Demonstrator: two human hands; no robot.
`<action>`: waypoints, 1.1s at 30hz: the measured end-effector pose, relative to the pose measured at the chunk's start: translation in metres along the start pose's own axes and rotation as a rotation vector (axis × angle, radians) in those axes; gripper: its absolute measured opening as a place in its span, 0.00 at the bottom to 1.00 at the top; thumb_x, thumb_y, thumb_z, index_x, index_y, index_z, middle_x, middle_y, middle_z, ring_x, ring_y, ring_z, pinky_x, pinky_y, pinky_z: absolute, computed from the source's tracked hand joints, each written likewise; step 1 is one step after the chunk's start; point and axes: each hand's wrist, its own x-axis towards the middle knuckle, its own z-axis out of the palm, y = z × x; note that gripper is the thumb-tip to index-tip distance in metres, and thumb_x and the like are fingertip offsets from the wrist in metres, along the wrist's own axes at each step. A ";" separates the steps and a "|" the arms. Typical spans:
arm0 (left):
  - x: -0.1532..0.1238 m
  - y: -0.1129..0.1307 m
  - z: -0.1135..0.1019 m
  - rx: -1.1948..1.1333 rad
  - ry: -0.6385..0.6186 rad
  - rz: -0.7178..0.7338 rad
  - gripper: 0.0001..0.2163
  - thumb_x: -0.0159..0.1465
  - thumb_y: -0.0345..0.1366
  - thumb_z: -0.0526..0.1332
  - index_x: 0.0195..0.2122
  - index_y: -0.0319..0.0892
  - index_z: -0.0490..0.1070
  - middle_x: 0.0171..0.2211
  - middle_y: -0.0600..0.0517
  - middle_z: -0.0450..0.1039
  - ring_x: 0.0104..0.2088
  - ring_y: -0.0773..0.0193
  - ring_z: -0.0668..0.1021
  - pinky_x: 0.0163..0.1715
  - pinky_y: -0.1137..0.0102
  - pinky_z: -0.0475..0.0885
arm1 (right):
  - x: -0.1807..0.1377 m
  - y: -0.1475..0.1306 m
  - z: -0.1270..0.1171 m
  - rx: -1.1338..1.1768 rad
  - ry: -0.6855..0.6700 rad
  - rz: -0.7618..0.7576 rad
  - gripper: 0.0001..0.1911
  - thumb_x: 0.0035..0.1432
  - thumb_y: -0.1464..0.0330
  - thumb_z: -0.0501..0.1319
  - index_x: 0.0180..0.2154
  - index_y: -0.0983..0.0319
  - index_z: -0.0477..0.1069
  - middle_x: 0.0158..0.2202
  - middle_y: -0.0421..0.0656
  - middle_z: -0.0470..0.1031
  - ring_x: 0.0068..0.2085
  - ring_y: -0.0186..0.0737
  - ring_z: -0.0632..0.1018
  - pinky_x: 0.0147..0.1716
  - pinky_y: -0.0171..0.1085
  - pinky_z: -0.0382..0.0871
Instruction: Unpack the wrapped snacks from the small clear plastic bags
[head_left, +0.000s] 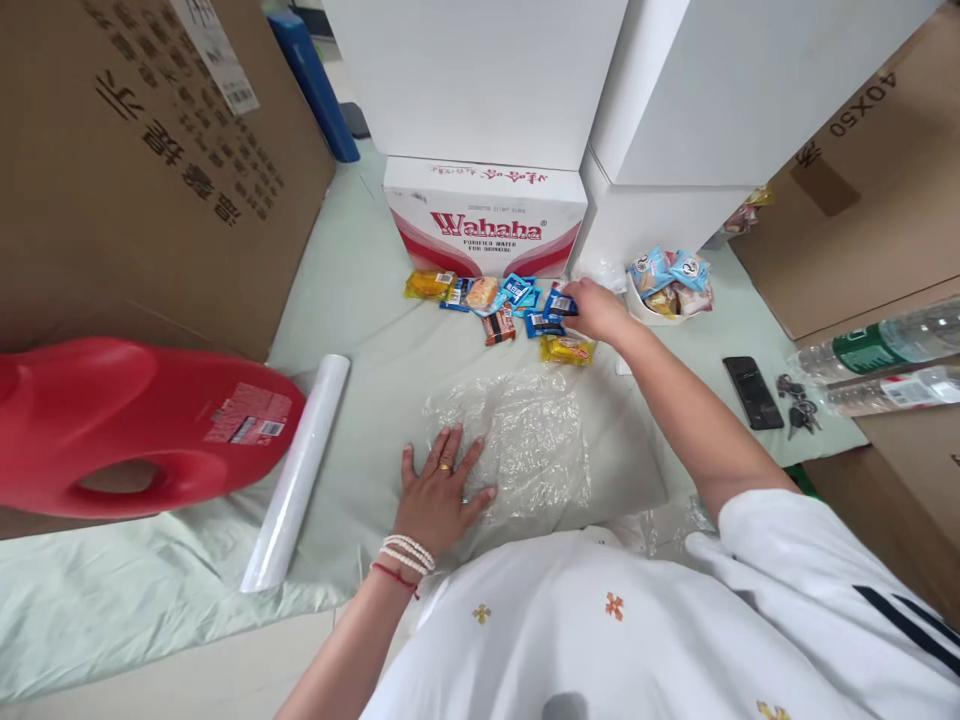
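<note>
Individually wrapped snacks (517, 288) lie in a loose cluster on a pale green cloth (360, 300), directly before a Wahaha purified-water carton (487, 225). Wrappers are blue, light blue, brown and yellow; one yellow packet (568, 350) lies at the near right of the group, another (430, 284) at its far left. The right hand (600, 312) reaches to the cluster's right end, fingers bent and partly closed, fingertips at a dark blue packet (556, 303); whether they grip it cannot be told. The left hand (444, 490), palm down with fingers spread and nothing grasped, rests on the left part of a crinkled clear plastic sheet (536, 440), nearer the person than the snacks. Right of the right hand stands a white bowl (661, 316) of further wrapped packets; beyond it lie a black smartphone (752, 392) and keys (801, 408). At left, a white roll (298, 470) lies beside a red plastic jug (255, 400).
</note>
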 end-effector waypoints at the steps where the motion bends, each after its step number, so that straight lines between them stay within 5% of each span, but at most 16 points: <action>1: 0.000 0.000 0.000 -0.002 -0.003 0.000 0.32 0.69 0.55 0.56 0.72 0.51 0.58 0.76 0.43 0.46 0.73 0.40 0.57 0.68 0.33 0.34 | 0.015 -0.007 0.006 -0.011 -0.032 -0.024 0.28 0.61 0.64 0.66 0.61 0.62 0.68 0.58 0.55 0.73 0.52 0.54 0.78 0.46 0.41 0.69; 7: 0.000 0.001 -0.003 -0.030 0.003 -0.007 0.32 0.68 0.55 0.57 0.72 0.52 0.59 0.75 0.44 0.48 0.73 0.40 0.57 0.69 0.34 0.34 | 0.044 -0.029 0.036 -0.081 -0.200 -0.140 0.28 0.59 0.66 0.68 0.60 0.63 0.70 0.54 0.55 0.78 0.51 0.55 0.79 0.45 0.41 0.70; 12: -0.001 0.002 -0.002 -0.039 0.008 -0.012 0.32 0.69 0.56 0.57 0.72 0.53 0.59 0.76 0.44 0.47 0.74 0.42 0.56 0.70 0.35 0.33 | 0.015 -0.021 0.014 -0.010 0.027 -0.016 0.30 0.62 0.66 0.64 0.64 0.60 0.66 0.58 0.55 0.75 0.53 0.58 0.78 0.47 0.44 0.71; 16: -0.001 0.002 -0.002 -0.048 0.020 0.002 0.33 0.69 0.57 0.56 0.72 0.52 0.58 0.76 0.43 0.46 0.74 0.42 0.56 0.69 0.35 0.32 | -0.044 -0.037 -0.010 0.154 0.204 -0.051 0.34 0.63 0.63 0.63 0.68 0.59 0.60 0.63 0.53 0.70 0.58 0.58 0.74 0.52 0.46 0.69; 21: -0.001 0.003 -0.001 -0.040 0.029 0.001 0.35 0.68 0.57 0.56 0.73 0.49 0.56 0.75 0.42 0.48 0.74 0.41 0.56 0.69 0.34 0.32 | -0.120 -0.108 0.011 0.247 -0.127 -0.306 0.29 0.63 0.63 0.64 0.64 0.56 0.65 0.55 0.48 0.76 0.51 0.51 0.79 0.47 0.41 0.70; 25: 0.001 0.001 0.002 -0.045 0.030 0.000 0.38 0.68 0.58 0.55 0.75 0.45 0.51 0.75 0.39 0.48 0.73 0.40 0.57 0.69 0.35 0.34 | -0.133 -0.150 0.051 0.164 -0.262 -0.301 0.26 0.65 0.66 0.61 0.63 0.58 0.65 0.56 0.51 0.75 0.45 0.51 0.82 0.40 0.40 0.71; 29: -0.008 -0.007 -0.003 -0.108 0.093 -0.004 0.39 0.68 0.54 0.55 0.76 0.42 0.48 0.75 0.37 0.48 0.74 0.40 0.57 0.70 0.38 0.38 | -0.145 -0.138 0.063 0.246 -0.227 -0.303 0.33 0.65 0.65 0.62 0.69 0.57 0.58 0.66 0.53 0.66 0.48 0.51 0.81 0.42 0.42 0.74; 33: -0.036 -0.012 -0.013 -0.206 0.191 0.124 0.32 0.69 0.49 0.55 0.72 0.44 0.57 0.74 0.40 0.53 0.75 0.45 0.53 0.72 0.43 0.41 | -0.191 -0.094 0.071 0.465 -0.125 -0.399 0.33 0.68 0.58 0.61 0.70 0.56 0.57 0.68 0.53 0.62 0.57 0.51 0.77 0.49 0.46 0.75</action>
